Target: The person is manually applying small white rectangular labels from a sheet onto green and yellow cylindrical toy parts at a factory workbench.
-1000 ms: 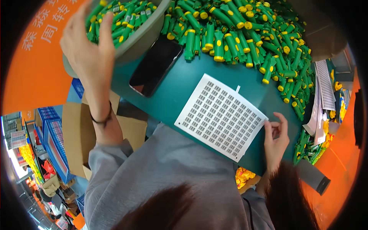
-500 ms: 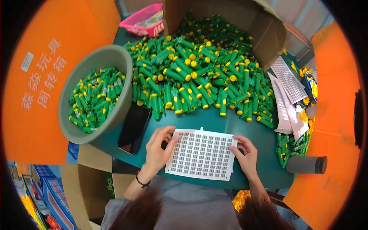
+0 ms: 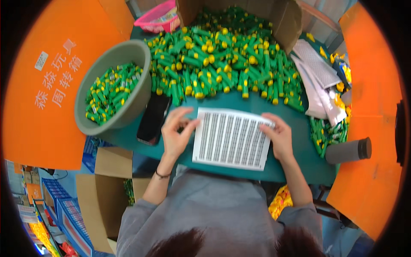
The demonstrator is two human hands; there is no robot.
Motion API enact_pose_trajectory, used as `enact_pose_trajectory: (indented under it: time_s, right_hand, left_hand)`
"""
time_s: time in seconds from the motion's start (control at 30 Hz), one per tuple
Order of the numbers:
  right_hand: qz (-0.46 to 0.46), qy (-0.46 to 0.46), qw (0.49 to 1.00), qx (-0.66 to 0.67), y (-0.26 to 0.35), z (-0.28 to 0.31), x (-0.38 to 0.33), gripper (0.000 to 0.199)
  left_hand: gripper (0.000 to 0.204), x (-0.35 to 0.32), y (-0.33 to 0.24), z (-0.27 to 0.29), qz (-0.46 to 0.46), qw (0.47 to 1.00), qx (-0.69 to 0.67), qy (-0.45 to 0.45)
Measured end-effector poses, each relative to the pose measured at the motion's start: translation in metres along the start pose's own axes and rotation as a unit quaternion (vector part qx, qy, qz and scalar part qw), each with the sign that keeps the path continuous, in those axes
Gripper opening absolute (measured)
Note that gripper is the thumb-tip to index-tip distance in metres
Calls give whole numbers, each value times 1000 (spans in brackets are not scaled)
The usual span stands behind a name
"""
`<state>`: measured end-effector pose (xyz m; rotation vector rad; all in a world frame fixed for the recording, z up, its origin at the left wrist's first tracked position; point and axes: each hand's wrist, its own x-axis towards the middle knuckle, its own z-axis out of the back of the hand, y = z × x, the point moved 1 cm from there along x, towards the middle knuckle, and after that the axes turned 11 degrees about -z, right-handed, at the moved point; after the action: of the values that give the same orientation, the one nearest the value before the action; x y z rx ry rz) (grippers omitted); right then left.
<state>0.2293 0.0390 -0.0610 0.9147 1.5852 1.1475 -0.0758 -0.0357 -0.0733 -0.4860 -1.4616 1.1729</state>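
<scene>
A white sheet of small printed labels (image 3: 231, 139) lies in front of me at the near side of the green table. My right hand (image 3: 280, 136) pinches its upper right edge, the thumb on top of the paper. At the opposite edge, my left hand (image 3: 174, 132) has its fingers and thumb apart; the thumb tip is right by the paper, and I cannot tell whether it touches. Beyond the sheet is a large heap of green tubes with yellow ends (image 3: 205, 64), in clear wrapping. A black phone (image 3: 153, 120) lies left of my left hand.
A grey-green basin (image 3: 143, 92) of similar tubes stands at the left. The heap spills from a cardboard box (image 3: 289, 25). Further label sheets (image 3: 314, 60) and a grey cylindrical bottle (image 3: 349, 150) are on the right. A pink basket (image 3: 156, 19) sits at the far left; orange panels (image 3: 364, 85) flank the table.
The whole view has shifted, so the table and heap sit higher in the picture. My left hand's fingers have come away from the sheet's upper left corner; my right hand stays at its edge.
</scene>
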Motion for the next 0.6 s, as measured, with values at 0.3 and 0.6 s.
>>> enact_pose_trajectory:
  time_s: [0.3, 0.6]
  right_hand:
    - [15, 43, 999, -15, 4, -5, -3, 31]
    - [-7, 60, 997, -43, 4, -13, -10, 33]
  left_hand:
    - [39, 6, -6, -7, -65, 997, 30, 21]
    - [37, -3, 1, 3, 52, 993, -75, 74]
